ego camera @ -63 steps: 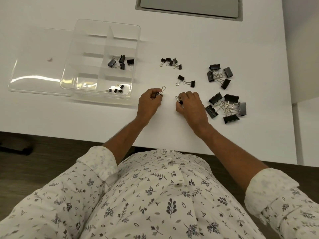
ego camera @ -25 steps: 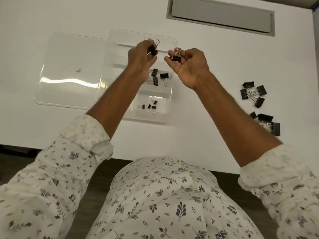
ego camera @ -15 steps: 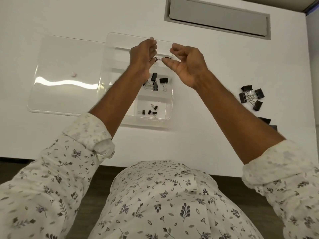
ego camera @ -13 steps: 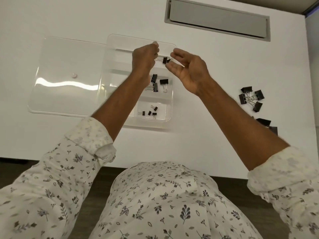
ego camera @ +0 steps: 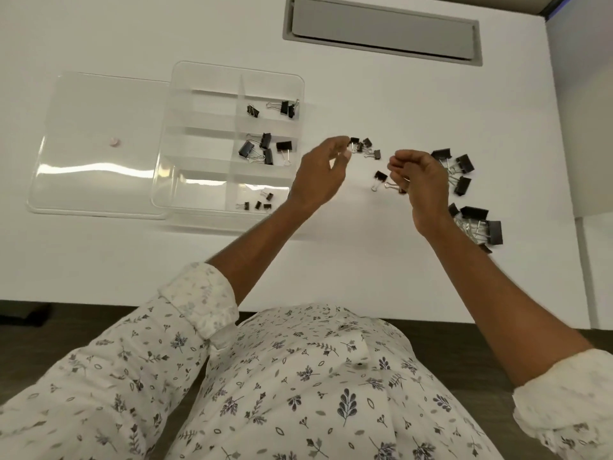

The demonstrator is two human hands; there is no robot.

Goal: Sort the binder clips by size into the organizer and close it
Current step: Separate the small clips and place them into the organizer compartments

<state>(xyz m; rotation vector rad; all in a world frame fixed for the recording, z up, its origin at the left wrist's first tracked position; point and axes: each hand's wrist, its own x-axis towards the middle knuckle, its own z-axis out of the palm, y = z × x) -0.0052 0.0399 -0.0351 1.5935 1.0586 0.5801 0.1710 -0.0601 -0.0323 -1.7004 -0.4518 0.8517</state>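
Left hand (ego camera: 318,175) loosely curled and empty, hovering by the small binder clips (ego camera: 365,148) right of the open organizer (ego camera: 232,66) — right hand (ego camera: 419,180) curled just beside a lone clip (ego camera: 380,176), grip impossible to tell, lid (ego camera: 99,127) lying left.

White table (ego camera: 365,257) carries a clear organizer (ego camera: 205,218) at centre-left, its lid (ego camera: 93,167) lying open flat on the tabletop to the left; a grey recessed panel (ego camera: 381,31) sits in the far edge. Loose black clips lie right of the organizer: a small-clip cluster (ego camera: 365,148), a mid-size clip (ego camera: 380,176) just nearer, and further right two heaps of lg clips, far heap (ego camera: 459,167) and near heap (ego camera: 481,225).
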